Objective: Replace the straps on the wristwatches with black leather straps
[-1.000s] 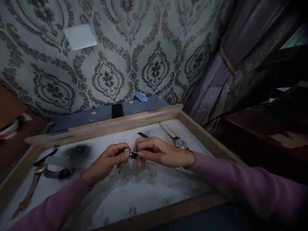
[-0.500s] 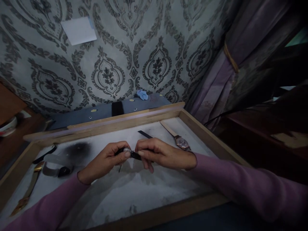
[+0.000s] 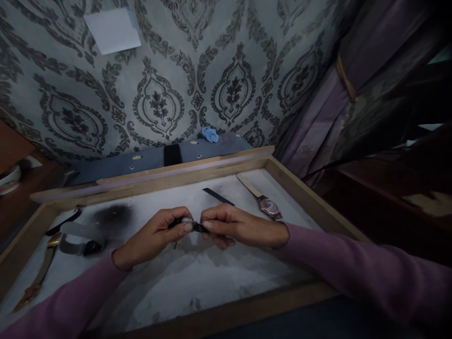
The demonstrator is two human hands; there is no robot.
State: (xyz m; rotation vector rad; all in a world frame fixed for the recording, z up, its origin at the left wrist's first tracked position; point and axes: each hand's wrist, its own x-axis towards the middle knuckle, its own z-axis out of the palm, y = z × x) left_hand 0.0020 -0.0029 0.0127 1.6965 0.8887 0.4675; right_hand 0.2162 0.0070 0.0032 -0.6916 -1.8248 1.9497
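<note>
Pinched a watch [image 3: 187,220] in the curled left hand [image 3: 155,235], its black strap [image 3: 200,228] in the curled right hand [image 3: 243,227], above a wood-rimmed tray [image 3: 183,301], before patterned wallpaper [image 3: 233,94].

Left fingers [image 3: 182,229], right fingers [image 3: 216,227] — holding watch [image 3: 188,220].

We face a wall [image 3: 197,101] papered in pale grey with dark damask medallions, a white sheet [image 3: 113,32] against it at upper left. To our right, a mauve curtain [image 3: 319,125] is gathered by a gold tieback [image 3: 346,80]; past it we make out dark reddish furniture [image 3: 381,190]. A brown wooden surface [image 3: 44,183] stands at our left. Our light is dim, and the far right sinks into near-black shadow.
</note>
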